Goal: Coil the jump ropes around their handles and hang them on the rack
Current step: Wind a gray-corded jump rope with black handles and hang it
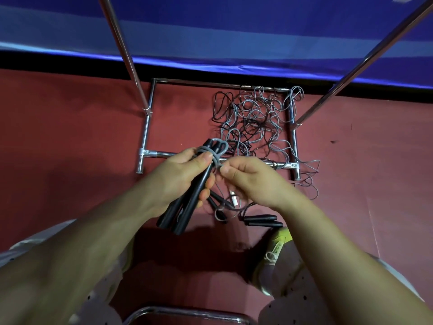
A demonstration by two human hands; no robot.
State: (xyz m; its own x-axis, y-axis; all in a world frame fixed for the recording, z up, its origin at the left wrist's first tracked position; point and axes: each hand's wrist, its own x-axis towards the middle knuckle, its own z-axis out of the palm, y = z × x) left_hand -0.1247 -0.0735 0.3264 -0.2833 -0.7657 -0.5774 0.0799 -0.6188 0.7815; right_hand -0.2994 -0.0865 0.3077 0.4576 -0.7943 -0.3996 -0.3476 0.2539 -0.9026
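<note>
Left hand (pixel 185 174): fingers curled round a pair of smooth black cylindrical handles (pixel 187 207), held together and tilted, lower ends pointing toward the near edge of the floor. Thumb presses on several turns of grey cord (pixel 212 152) wound round the upper ends of the handles; one loop of the cord stands up above the wraps.

Right hand (pixel 250 177): thumb and forefinger pinch the grey cord just beside the wraps; remaining fingers curled inward.

Floor (pixel 70 137): matt red surface. On it stands the rack (pixel 147 127), made of polished chrome tube, with a rectangular base and two uprights rising toward the top edge of view. Inside the base, toward its right side, lies a loose tangle of ropes (pixel 255 118), thin black and grey cords in irregular loops, some spilling over the right rail.

Near the front rail, partly hidden beneath the hands, lie further handles (pixel 260 220), black and glossy, two side by side.

No readable writing or brand marks found.
</note>
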